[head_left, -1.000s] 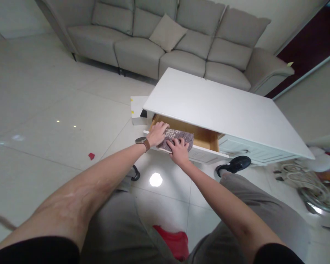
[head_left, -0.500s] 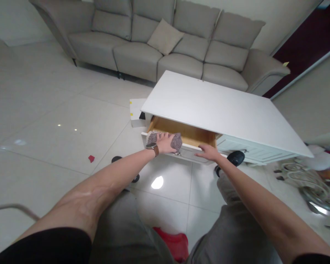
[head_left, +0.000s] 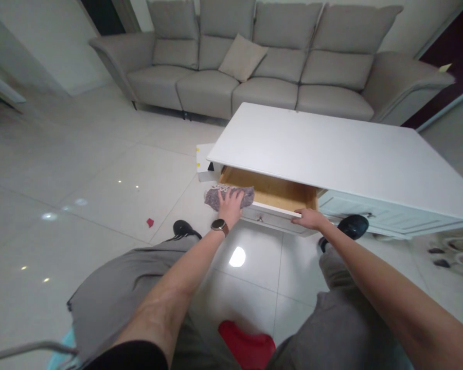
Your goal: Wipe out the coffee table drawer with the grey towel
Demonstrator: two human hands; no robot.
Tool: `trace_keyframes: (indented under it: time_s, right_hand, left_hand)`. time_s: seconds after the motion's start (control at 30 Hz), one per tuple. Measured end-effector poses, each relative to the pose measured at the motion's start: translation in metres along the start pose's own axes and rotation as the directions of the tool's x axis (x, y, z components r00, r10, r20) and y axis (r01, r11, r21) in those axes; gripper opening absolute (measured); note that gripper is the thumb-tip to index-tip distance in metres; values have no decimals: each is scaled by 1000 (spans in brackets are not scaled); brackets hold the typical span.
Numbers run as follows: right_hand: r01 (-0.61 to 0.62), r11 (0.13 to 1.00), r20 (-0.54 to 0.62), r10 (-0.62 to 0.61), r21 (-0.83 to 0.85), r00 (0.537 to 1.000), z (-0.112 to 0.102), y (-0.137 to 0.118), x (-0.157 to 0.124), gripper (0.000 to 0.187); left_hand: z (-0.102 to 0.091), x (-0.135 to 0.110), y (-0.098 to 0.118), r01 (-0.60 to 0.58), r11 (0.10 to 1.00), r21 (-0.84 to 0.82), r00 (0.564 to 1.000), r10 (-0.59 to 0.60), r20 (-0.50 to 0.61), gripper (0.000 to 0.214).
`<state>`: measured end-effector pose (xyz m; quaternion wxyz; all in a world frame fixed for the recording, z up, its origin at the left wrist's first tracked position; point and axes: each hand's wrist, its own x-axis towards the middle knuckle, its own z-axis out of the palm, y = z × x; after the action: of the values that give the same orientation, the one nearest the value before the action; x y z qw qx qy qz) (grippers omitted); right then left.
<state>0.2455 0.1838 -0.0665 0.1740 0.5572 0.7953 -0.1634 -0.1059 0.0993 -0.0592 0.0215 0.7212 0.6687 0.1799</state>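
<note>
A white coffee table [head_left: 304, 139] has its left drawer [head_left: 275, 224] pulled out, and the drawer's bare wooden inside shows. My left hand [head_left: 230, 201] presses a grey-purple cloth [head_left: 213, 198] with a pale fringe over the left end of the drawer's front, fingers bent over the cloth. Toward the right end of that same front, my right hand [head_left: 307, 219] grips the top edge, with its fingers curled over the panel. A small metal knob [head_left: 260, 219] shows between the two hands. A watch with a brown strap is on my left wrist.
Behind the table stands a long grey sofa [head_left: 206, 90] with a loose beige cushion [head_left: 242, 57]. A white box [head_left: 205, 163] sits at the table's left end. Red plastic [head_left: 247, 347] lies between my legs, and a small red scrap [head_left: 150, 222] on the tiles.
My left hand and the cloth have slid left along the drawer front, uncovering the knob. My right hand has closed further over the edge. The camera view has shifted left.
</note>
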Motion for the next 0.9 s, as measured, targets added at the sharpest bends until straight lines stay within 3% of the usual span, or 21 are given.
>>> trace_keyframes:
  time_s: [0.1, 0.2, 0.33, 0.43, 0.6, 0.77, 0.9]
  right_hand:
    - [-20, 1000, 3, 20, -5, 1000, 0, -3, -1, 56]
    - [-31, 999, -12, 31, -23, 999, -1, -8, -3, 57]
    - [-47, 998, -22, 46, -38, 999, -3, -12, -7, 56]
    - [-67, 997, -24, 66, -39, 998, -5, -15, -10, 56]
    - [-62, 996, -21, 61, -58, 998, -6, -17, -13, 50]
    - [-53, 996, -22, 52, -76, 998, -8, -18, -16, 48]
    - [-55, 996, -22, 54, -75, 998, -11, -19, -17, 48]
  left_hand:
    - [-1, -7, -44, 163, 972, -170, 972, -188, -142, 71]
    - [6, -12, -82, 233, 863, -449, 891, -375, -258, 73]
    - [29, -13, -109, 347, 644, -682, 755, -623, -204, 57]
    - [56, -15, -116, 374, 451, -810, 671, -735, -99, 51]
    - [101, -22, -120, 439, 122, -890, 492, -862, 125, 47]
    - [121, -24, -113, 441, -37, -897, 380, -898, 224, 42]
    - [108, -13, -108, 422, -45, -906, 296, -937, 184, 38]
